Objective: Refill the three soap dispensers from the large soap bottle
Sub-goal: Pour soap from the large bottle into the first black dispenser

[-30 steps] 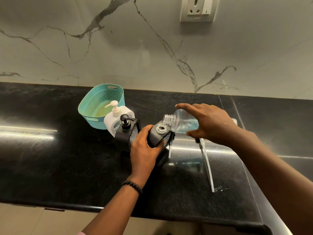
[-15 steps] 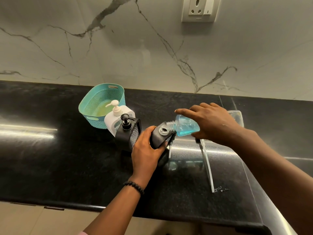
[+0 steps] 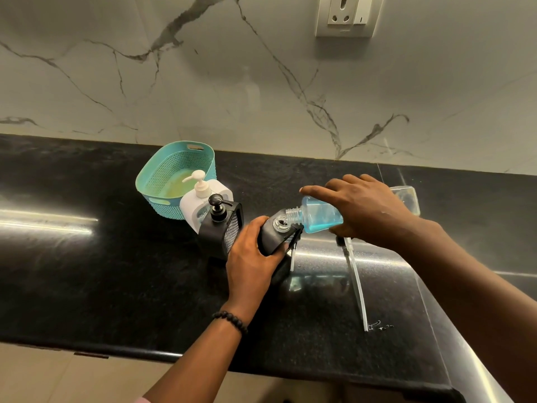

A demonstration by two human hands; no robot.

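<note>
My right hand (image 3: 367, 209) grips a clear soap bottle (image 3: 318, 217) with blue liquid, tipped on its side, its threaded neck pointing left at an open dispenser mouth. My left hand (image 3: 251, 261) holds that black dispenser (image 3: 276, 232) tilted, its round opening facing up and right, just under the bottle's neck. A second black dispenser (image 3: 220, 226) with its pump on stands to the left. Behind it stands a white dispenser (image 3: 202, 196) with a cream pump.
A teal perforated basket (image 3: 162, 173) stands behind the dispensers on the black counter (image 3: 101, 271). A removed pump with a long clear tube (image 3: 356, 282) lies right of my left hand. Another clear container (image 3: 406, 197) sits behind my right hand. The counter's front edge is close.
My right hand has tipped the soap bottle further and brought its neck down to the dispenser's mouth; blue liquid has run toward the neck. My left hand keeps the dispenser tilted.
</note>
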